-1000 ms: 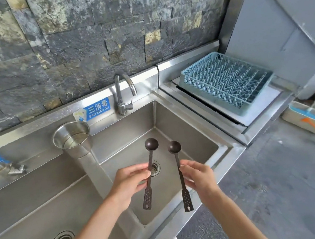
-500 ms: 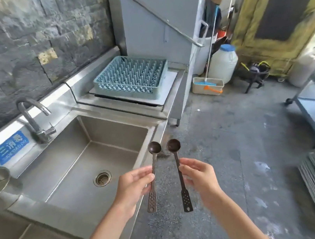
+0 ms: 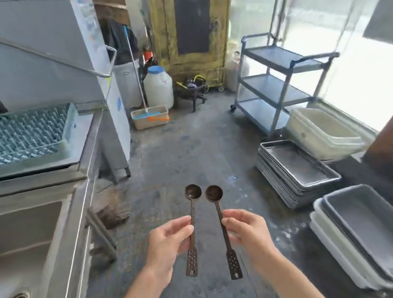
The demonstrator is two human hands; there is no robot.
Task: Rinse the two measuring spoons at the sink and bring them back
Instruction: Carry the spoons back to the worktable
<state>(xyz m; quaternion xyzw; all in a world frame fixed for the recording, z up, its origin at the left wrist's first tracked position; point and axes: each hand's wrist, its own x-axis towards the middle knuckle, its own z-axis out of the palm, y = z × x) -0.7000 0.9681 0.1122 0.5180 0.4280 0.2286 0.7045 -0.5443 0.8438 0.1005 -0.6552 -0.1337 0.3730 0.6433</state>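
Note:
I hold two dark brown measuring spoons upright over the grey floor, bowls up and away from me. My left hand (image 3: 167, 245) pinches the shaft of the left spoon (image 3: 192, 210). My right hand (image 3: 249, 231) pinches the shaft of the right spoon (image 3: 217, 207). Both perforated handle ends hang below my fingers. The steel sink (image 3: 59, 246) lies at the lower left, beside me, and neither spoon is over it.
A blue dish rack (image 3: 14, 139) sits on the counter left of me. Stacked metal trays (image 3: 293, 170) and grey tubs (image 3: 379, 233) lie on the floor at right. A steel trolley (image 3: 279, 80) stands further back, near a mop bucket (image 3: 150, 117) and white jug (image 3: 158, 87).
The view has swung right, from the sink basin to the open floor. Both hands keep the same grip on the spoons, which are now off the sink.

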